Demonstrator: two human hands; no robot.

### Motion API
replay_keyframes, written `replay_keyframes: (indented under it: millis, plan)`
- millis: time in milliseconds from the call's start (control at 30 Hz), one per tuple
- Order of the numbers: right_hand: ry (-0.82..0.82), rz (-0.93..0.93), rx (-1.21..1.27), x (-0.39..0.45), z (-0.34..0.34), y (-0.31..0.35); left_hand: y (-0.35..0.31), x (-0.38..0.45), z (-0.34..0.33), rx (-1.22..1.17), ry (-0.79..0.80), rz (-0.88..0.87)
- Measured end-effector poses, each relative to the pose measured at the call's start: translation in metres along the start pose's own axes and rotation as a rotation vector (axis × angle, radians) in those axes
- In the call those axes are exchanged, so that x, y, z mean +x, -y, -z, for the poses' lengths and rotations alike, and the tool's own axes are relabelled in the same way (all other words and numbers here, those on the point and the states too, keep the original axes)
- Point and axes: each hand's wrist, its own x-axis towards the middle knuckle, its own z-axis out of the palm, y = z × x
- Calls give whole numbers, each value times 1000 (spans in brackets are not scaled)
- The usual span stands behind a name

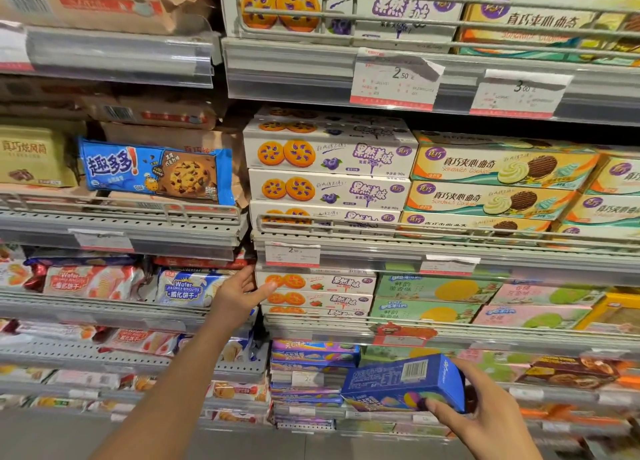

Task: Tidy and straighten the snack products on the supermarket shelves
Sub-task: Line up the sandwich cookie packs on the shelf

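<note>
Two hands worked the shelves. Wafer packs (187,288) lay left of centre, green boxes (426,302) to the right. Your left hand (239,295) reached up at centre, fingers behind and thumb across the white strawberry-biscuit boxes (332,291). Lower right, your right hand (485,414) gripped a tilted blue box (405,383).

Two grey metal shelving bays (221,61) side by side, seam running 12 to 6 just left of centre; left bay shelves sit offset from the right bay's; wire front rails (381,224) on each tier; clear price strips (114,53) along shelf edges, paper price tags (394,79) at 1 o'clock; grey floor (52,439) at 7 o'clock; even overhead light, soft glare on strips.
</note>
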Motion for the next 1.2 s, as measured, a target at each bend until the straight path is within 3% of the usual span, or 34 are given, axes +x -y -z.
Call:
replay_keyframes:
  millis: [167,333,400,533,700,833,1000,1133,1200]
  plan:
    - [-22,-66,103,5,-15,-17,7,-7,0,96,-87,67]
    - [-76,-276,492,-2,-46,-35,11,-67,-29,198,-402,-29]
    - [-83,-365,646,-10,-62,-41,31,-91,-37,222,-377,-2]
    - [15,-491,786,-21,-92,-47,74,-119,-53,273,-136,142]
    - [138,-520,778,-19,-119,-41,97,-134,-63,271,-106,263]
    - [68,-486,742,-9,-134,-34,113,-137,-50,203,-140,347]
    - [37,-403,513,1,-151,-24,108,-142,-50,146,-169,392]
    - [67,-363,129,15,-163,-31,110,-140,-48,77,-159,421]
    - [108,-405,150,21,-170,-36,111,-137,-45,74,-152,415]
